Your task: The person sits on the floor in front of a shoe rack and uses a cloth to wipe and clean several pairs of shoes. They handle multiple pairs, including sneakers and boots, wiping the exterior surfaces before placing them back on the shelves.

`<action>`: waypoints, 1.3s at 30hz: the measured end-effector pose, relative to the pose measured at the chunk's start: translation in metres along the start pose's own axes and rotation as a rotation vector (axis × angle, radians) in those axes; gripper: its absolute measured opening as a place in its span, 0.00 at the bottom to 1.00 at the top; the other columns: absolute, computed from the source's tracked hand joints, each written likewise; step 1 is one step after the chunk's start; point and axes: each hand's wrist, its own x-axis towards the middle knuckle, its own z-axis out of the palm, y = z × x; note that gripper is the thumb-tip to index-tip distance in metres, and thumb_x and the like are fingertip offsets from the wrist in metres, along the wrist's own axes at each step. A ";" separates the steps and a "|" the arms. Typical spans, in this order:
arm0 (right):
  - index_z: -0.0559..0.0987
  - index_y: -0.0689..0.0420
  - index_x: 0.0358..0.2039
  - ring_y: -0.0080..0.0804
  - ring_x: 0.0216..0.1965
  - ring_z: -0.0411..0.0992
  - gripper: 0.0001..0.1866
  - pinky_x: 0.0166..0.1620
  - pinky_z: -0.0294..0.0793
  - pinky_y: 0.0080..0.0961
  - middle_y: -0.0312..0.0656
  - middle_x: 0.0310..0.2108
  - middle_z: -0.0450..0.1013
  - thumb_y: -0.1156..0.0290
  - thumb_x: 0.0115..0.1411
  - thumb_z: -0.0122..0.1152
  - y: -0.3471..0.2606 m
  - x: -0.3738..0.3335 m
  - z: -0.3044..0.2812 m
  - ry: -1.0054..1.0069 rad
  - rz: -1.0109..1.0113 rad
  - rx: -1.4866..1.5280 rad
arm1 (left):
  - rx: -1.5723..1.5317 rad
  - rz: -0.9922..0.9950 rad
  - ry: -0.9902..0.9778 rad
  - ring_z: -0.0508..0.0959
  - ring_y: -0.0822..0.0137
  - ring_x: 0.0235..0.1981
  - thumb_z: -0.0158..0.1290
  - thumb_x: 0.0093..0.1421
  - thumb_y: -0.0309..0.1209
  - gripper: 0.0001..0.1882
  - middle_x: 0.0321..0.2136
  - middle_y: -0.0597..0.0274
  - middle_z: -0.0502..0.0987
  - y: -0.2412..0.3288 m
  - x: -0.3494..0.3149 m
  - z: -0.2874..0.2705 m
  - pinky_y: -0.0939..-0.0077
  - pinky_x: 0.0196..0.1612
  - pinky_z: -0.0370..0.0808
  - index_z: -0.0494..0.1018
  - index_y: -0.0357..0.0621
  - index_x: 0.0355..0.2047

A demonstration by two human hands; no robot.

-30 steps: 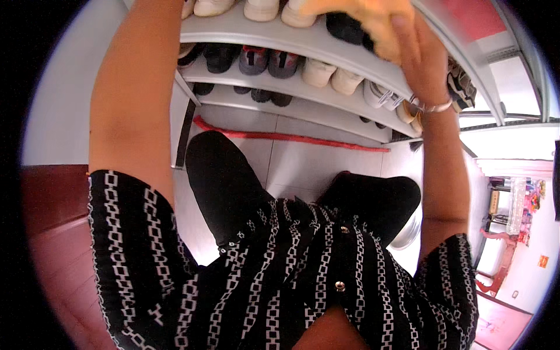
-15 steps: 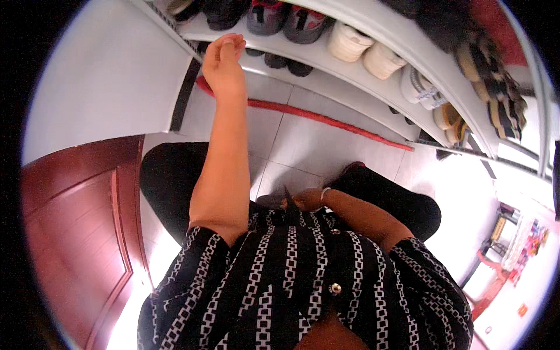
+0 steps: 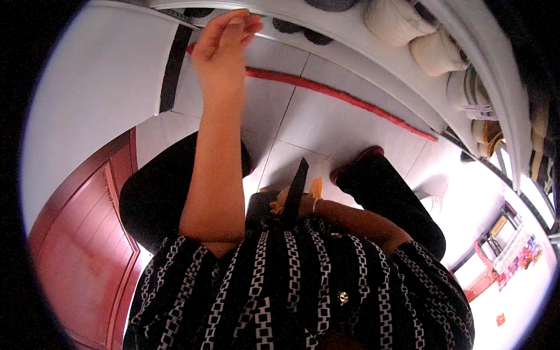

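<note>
down from a higher shelf since a second ago, the right hand [image 3: 304, 205] and a yellow cloth [image 3: 315, 188] are now at the lap. the white shoe rack [image 3: 361, 36] curves above the tiled floor [image 3: 326, 114], where a red strip [image 3: 338, 91] lies. pale shoes [image 3: 434, 53] stand on the rack. the left hand [image 3: 224, 49] is raised near it, empty, fingers loosely bent. the right is partly hidden, so its grip cannot be told; the cloth shows just beside it, well apart from the left.
</note>
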 end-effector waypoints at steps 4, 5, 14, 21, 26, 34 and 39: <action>0.66 0.57 0.54 0.41 0.43 0.69 0.21 0.47 0.68 0.37 0.48 0.47 0.67 0.60 0.63 0.45 0.016 0.002 0.087 0.229 0.090 0.263 | 0.147 -0.053 0.058 0.77 0.58 0.40 0.48 0.61 0.29 0.13 0.36 0.49 0.76 -0.007 -0.042 0.000 0.69 0.47 0.75 0.70 0.31 0.42; 0.67 0.57 0.53 0.41 0.42 0.69 0.22 0.45 0.69 0.37 0.47 0.45 0.68 0.60 0.62 0.45 0.020 -0.003 0.098 0.296 0.084 0.234 | 0.154 -0.091 0.079 0.77 0.59 0.40 0.47 0.61 0.30 0.13 0.36 0.49 0.76 -0.010 -0.043 0.004 0.70 0.47 0.75 0.70 0.32 0.42; 0.78 0.52 0.37 0.41 0.33 0.75 0.13 0.38 0.73 0.33 0.44 0.30 0.76 0.62 0.53 0.54 -0.031 -0.084 -0.078 0.264 0.356 -0.188 | -0.002 -0.114 -0.052 0.77 0.65 0.39 0.47 0.61 0.30 0.10 0.36 0.56 0.77 0.061 -0.032 0.077 0.74 0.45 0.72 0.71 0.38 0.40; 0.76 0.58 0.36 0.23 0.25 0.71 0.08 0.29 0.72 0.23 0.34 0.25 0.73 0.69 0.59 0.53 -0.169 -0.124 -0.184 1.184 0.317 0.682 | -0.076 -0.153 0.102 0.75 0.71 0.36 0.49 0.59 0.31 0.09 0.32 0.61 0.77 0.026 -0.027 0.030 0.77 0.37 0.69 0.73 0.43 0.39; 0.70 0.62 0.46 0.26 0.32 0.73 0.18 0.35 0.74 0.24 0.38 0.35 0.73 0.71 0.56 0.55 -0.148 -0.095 -0.248 1.467 0.019 0.582 | 0.178 -0.409 -0.039 0.74 0.70 0.34 0.53 0.56 0.30 0.15 0.33 0.63 0.77 -0.047 -0.033 0.015 0.78 0.36 0.68 0.73 0.39 0.44; 0.66 0.64 0.51 0.44 0.46 0.70 0.25 0.46 0.70 0.31 0.53 0.44 0.71 0.71 0.52 0.55 -0.050 -0.045 -0.381 1.546 0.259 -0.263 | 0.759 -0.139 0.016 0.74 0.50 0.44 0.54 0.50 0.31 0.21 0.42 0.49 0.74 -0.128 0.071 -0.045 0.64 0.46 0.71 0.70 0.42 0.46; 0.69 0.64 0.49 0.50 0.47 0.69 0.23 0.48 0.69 0.34 0.57 0.45 0.69 0.67 0.54 0.55 -0.059 -0.019 -0.465 1.438 0.504 -0.720 | 1.288 0.402 0.021 0.68 0.51 0.52 0.56 0.48 0.33 0.29 0.53 0.50 0.65 -0.124 0.188 -0.055 0.59 0.51 0.69 0.64 0.45 0.52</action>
